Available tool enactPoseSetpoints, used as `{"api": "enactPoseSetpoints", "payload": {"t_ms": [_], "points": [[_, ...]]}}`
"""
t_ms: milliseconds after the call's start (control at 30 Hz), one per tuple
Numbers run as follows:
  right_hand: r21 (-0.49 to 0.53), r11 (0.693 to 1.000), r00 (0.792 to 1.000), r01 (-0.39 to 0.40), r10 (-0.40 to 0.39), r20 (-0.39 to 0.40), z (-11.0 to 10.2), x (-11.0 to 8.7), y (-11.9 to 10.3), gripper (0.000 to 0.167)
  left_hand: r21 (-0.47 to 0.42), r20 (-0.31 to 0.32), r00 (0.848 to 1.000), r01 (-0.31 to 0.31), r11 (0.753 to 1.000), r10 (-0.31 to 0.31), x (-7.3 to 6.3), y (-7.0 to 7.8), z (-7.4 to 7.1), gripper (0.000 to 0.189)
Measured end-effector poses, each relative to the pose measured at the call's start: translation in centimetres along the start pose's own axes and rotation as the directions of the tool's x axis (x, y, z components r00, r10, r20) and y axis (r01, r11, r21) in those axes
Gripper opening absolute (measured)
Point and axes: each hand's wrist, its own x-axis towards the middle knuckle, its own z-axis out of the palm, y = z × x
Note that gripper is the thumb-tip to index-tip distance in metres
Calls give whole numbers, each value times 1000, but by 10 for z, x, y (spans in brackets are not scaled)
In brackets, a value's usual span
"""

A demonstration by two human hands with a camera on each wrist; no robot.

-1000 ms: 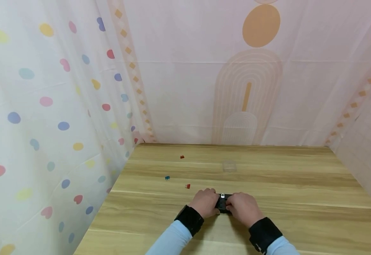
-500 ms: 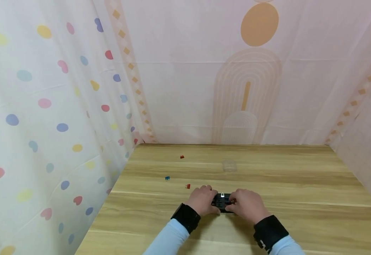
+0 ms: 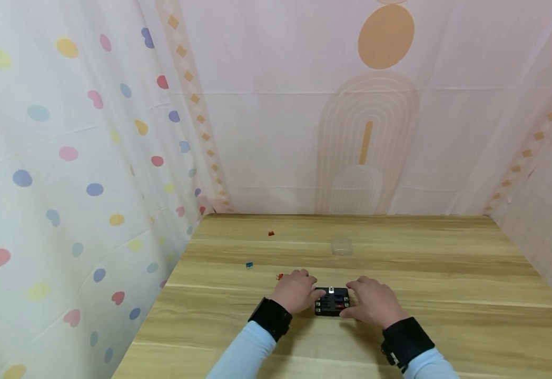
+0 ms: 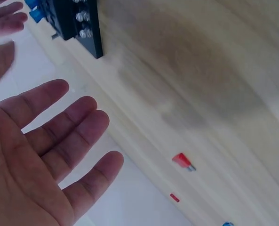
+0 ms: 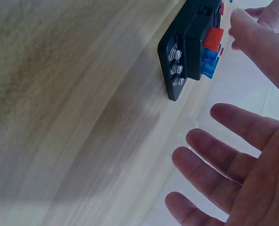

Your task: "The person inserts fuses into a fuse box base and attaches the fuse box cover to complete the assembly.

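A black fuse block with metal screw terminals lies on the wooden table between the two hands. In the right wrist view, a red blade fuse and a blue blade fuse sit side by side in its slots. My left hand is spread at the block's left side, its thumb overlapping the near corner in the head view. On the other side, my right hand has its fingers extended and apart, thumb close to the block's lower right edge. Neither palm holds anything.
A loose red fuse lies just beyond the left hand. Farther left is a blue fuse, and another red fuse lies toward the back. Behind the block rests a clear plastic cover. Curtains hang along the table's back edge.
Both hands have drawn apart from the fuse block, the left going left and the right going right. The right fingers, earlier bunched over the slots, have straightened, and the seated fuses now show.
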Motion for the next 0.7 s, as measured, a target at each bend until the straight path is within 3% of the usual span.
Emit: {"api": "enactPoseSetpoints", "payload": {"t_ms": [200, 700], "points": [[-18, 1000, 1000, -9, 9, 27, -4, -1, 0, 71, 8, -34, 999, 21, 1000, -21, 0, -8, -7, 39], [-25, 1000, 999, -5, 6, 37, -8, 1, 1, 73, -13, -18, 991, 129, 992, -129, 5, -33, -12, 40]]}}
